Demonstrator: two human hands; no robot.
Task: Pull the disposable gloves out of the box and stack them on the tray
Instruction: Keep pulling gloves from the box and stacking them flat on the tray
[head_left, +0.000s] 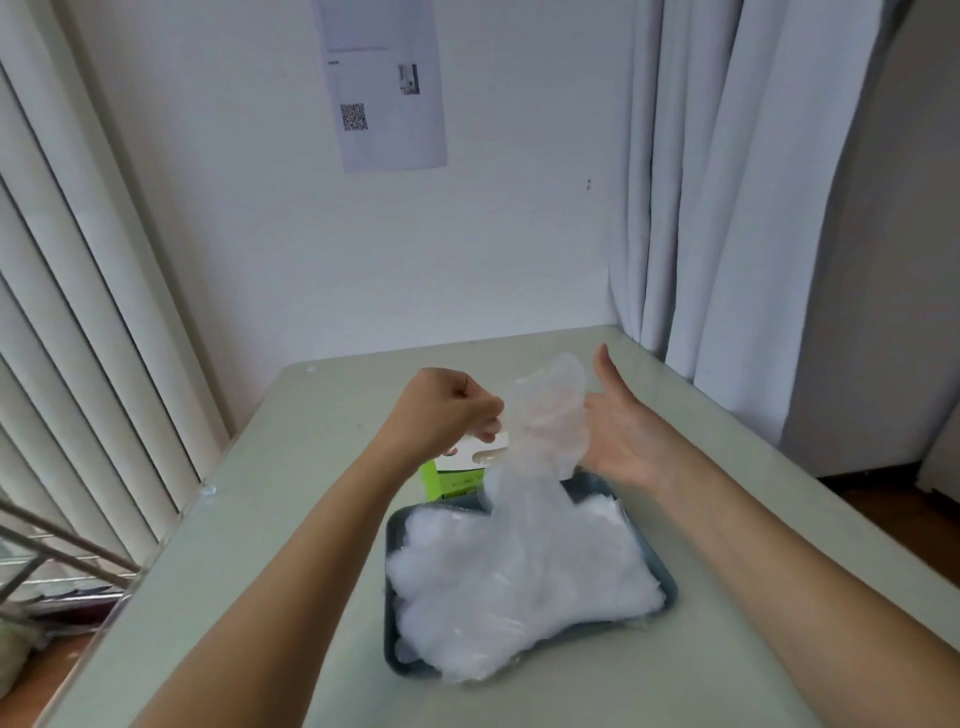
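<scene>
left grip (457, 410) pinches raised glove (548, 415) | right grip (621, 439) open-palmed beside it | tray (395, 535) heaped with gloves (519, 571) (clear plastic) | box (457, 477) behind tray

The tray (397, 525) sits on the table (291, 519) before me, the pile of gloves (524, 571) in it; the box (457, 475) stands just behind the tray — one glove (550, 415) hangs above both, between my left hand (447, 410) and right hand (623, 431).

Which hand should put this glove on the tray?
Probably the left hand: it pinches the glove, which hangs over the tray. The right hand is just open beside it.
</scene>
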